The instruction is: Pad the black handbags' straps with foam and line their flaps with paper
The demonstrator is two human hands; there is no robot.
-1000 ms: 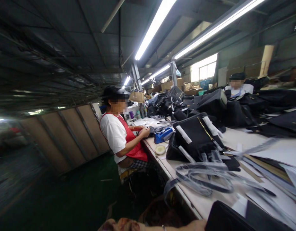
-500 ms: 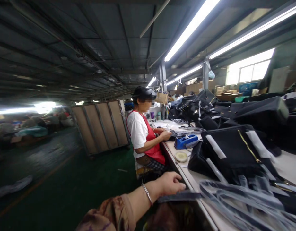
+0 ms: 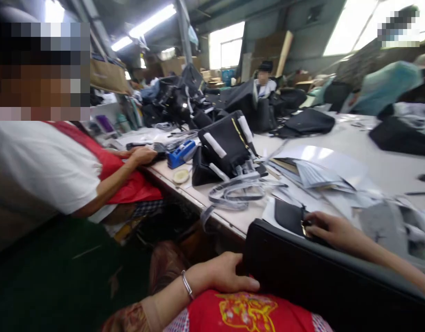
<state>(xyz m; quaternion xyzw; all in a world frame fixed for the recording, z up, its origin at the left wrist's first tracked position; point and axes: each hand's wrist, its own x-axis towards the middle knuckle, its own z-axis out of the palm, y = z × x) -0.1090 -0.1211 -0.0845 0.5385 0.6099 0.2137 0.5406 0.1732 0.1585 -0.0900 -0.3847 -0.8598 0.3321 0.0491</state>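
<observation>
My left hand (image 3: 229,273), with a bracelet at the wrist, grips the left end of a large black bag panel (image 3: 323,276) that lies across my lap. Its thumb rests on the near side and the other fingers are hidden behind the panel. Beyond the panel's top edge, my right hand (image 3: 325,228) has its fingers closed at the edge of a small black piece (image 3: 289,216) with a gold-coloured metal part. That piece lies over white material at the table's front edge.
At left a person in a red apron (image 3: 115,173) works at the table. A blue tape dispenser (image 3: 181,154), a round dish (image 3: 181,176), a black bag (image 3: 226,140), plastic-wrapped straps (image 3: 233,193) and stacked sheets (image 3: 312,175) lie on the table (image 3: 371,161).
The view has swung right and down. The large black panel and my right hand have come into view. My left hand now holds the panel's end.
</observation>
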